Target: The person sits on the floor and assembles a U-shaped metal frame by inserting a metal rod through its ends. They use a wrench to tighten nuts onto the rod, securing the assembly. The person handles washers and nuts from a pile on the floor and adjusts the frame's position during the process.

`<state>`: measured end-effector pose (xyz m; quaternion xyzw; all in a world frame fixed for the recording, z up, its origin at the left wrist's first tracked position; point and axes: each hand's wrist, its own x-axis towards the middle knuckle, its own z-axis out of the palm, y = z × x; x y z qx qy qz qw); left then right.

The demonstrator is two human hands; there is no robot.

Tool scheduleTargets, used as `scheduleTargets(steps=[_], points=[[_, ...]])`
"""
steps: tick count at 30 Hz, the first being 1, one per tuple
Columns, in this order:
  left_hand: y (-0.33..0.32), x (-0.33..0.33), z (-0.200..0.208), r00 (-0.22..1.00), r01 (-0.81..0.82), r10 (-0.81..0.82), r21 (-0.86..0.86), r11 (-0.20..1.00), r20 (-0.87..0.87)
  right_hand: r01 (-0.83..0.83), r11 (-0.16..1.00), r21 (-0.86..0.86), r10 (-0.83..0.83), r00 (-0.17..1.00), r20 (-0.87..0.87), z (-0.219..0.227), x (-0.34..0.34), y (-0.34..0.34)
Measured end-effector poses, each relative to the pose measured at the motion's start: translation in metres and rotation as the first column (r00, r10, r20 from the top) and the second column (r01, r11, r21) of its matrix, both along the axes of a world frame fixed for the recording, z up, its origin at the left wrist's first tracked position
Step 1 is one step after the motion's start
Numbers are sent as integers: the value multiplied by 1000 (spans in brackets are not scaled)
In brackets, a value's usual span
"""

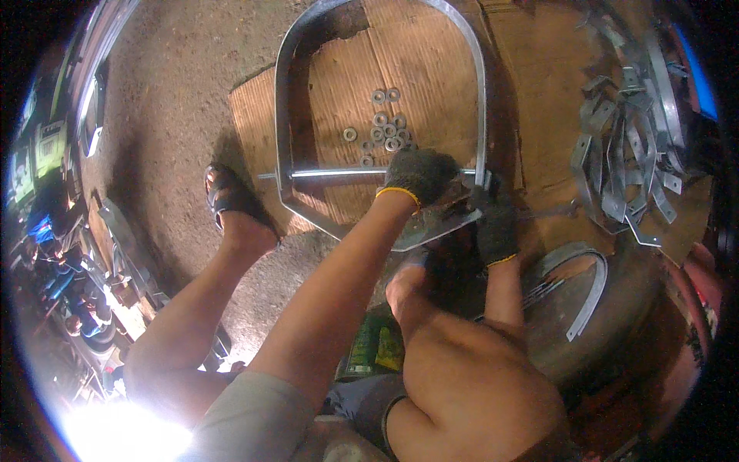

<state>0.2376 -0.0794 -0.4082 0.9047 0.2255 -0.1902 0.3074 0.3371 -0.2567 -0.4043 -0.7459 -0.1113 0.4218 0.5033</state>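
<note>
A large U-shaped metal strap frame point(283, 115) lies in front of me, its narrower end towards me. A thin metal rod point(331, 174) crosses it from side to side, its left end sticking out past the strap. My left hand point(422, 173), in a dark knitted glove with a yellow cuff, is closed round the rod near its right part. At the frame's lower right corner, my right hand point(496, 225), gloved alike, has its fingers closed by the rod's right end; what they hold is hidden. Several metal rings point(391, 131), like washers or nuts, lie inside the frame.
Cardboard point(431, 61) lies under the frame on the rough floor point(177, 77). At right is a heap of bent metal brackets point(616, 154). A curved metal strap point(593, 292) lies nearer me. Between my legs stands a green can point(366, 346). Clutter lines the left side.
</note>
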Motion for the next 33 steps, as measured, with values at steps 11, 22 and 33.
scheduleTargets(steps=[11, 22, 33], points=[[-2, 2, 11, 998, 37, -40, -44, 998, -48, -88, 990, -108, 102, 985, 140, 9, 4, -4], [-6, -9, 11, 1000, 26, -26, -29, 999, -4, -305, 930, -206, 318, 947, 34, 9, 19, -12], [-4, -11, 20, 999, 34, -34, -18, 999, -7, -206, 979, -5, 201, 962, -185, -14, 25, -21]])
